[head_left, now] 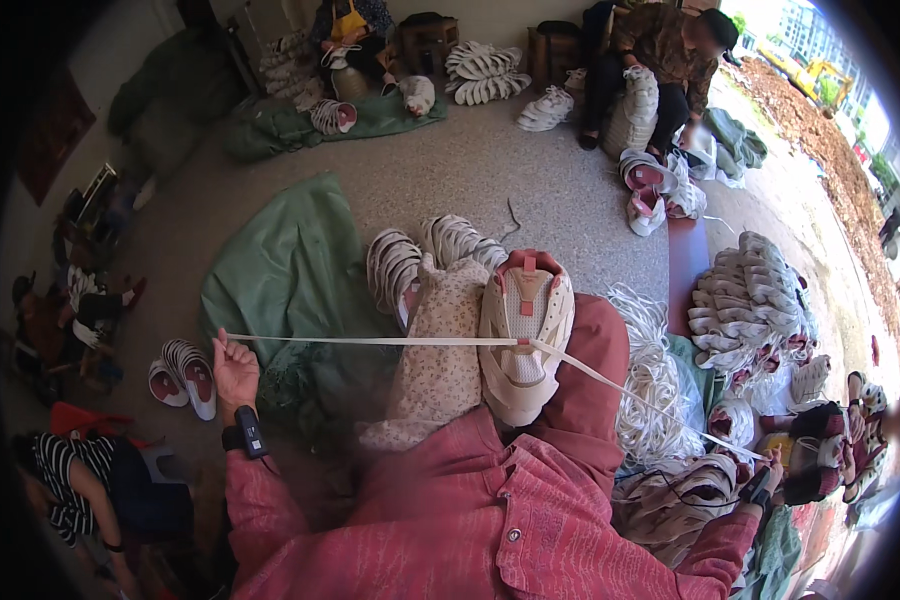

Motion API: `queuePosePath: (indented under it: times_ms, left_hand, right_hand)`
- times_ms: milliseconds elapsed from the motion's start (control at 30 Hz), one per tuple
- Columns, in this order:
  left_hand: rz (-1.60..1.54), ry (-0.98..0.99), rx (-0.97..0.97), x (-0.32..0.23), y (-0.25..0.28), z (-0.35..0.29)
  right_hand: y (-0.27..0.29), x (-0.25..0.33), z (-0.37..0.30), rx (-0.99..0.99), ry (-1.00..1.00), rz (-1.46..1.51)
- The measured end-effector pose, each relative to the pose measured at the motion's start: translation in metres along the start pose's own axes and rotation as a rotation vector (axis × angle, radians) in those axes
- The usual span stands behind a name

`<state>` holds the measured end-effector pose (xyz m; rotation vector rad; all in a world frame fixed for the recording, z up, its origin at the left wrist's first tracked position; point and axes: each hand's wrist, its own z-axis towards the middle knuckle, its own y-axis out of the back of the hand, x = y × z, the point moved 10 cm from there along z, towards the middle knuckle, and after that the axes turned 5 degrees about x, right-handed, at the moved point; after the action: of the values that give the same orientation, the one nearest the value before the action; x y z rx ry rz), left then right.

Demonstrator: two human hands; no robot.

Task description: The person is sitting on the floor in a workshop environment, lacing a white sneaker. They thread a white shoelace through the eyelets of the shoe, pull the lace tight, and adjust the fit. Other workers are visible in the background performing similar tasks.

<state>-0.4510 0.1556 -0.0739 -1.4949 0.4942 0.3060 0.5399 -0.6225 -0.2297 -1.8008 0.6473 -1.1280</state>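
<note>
A cream and white sneaker upper (520,392) with a pink tongue lies across my thighs, its toe toward me. One white shoelace (390,341) runs through its lowest eyelets and stretches out taut to both sides. Far out to the left, my left hand (235,372) is closed on one end of the shoelace, fingertips pinched. At the lower right, my right hand (765,482) grips the other end, small in view and partly blurred. A floral cloth (438,355) covers my leg beside the upper.
Loose white laces (642,395) are heaped by my right knee, near a tall pile of uppers (750,305). Ahead lie nested uppers (394,265) and a green sack (290,255). Co-workers sit around, including a person (660,50) at the back right.
</note>
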Motion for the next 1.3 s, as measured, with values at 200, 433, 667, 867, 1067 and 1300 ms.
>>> queuePosePath:
  times_ms: [200,433,667,867,1067,1300]
  left_hand:
    - [-0.069,0.066,-0.222,0.059,0.039,0.012]
    - [0.007,0.004,-0.089,0.043,-0.019,0.008]
    - [0.143,0.261,0.034,0.09,-0.016,0.036]
    - [0.501,0.236,-0.14,0.03,0.075,0.086]
    - [0.593,-0.122,-0.169,-0.182,0.143,0.107]
    - [1.09,0.122,-0.084,0.08,-0.095,0.093]
  right_hand:
    - [-0.115,-0.002,0.027,0.382,-0.096,-0.498]
    - [-0.387,-0.334,-0.085,0.452,-0.117,-1.16]
    - [-0.501,-0.511,-0.161,0.961,0.141,-1.659]
    - [-0.486,-0.536,-0.16,1.029,0.186,-1.797]
    - [-0.471,-0.542,-0.161,1.051,0.263,-1.712]
    - [-0.462,-0.536,-0.157,0.985,0.388,-1.816]
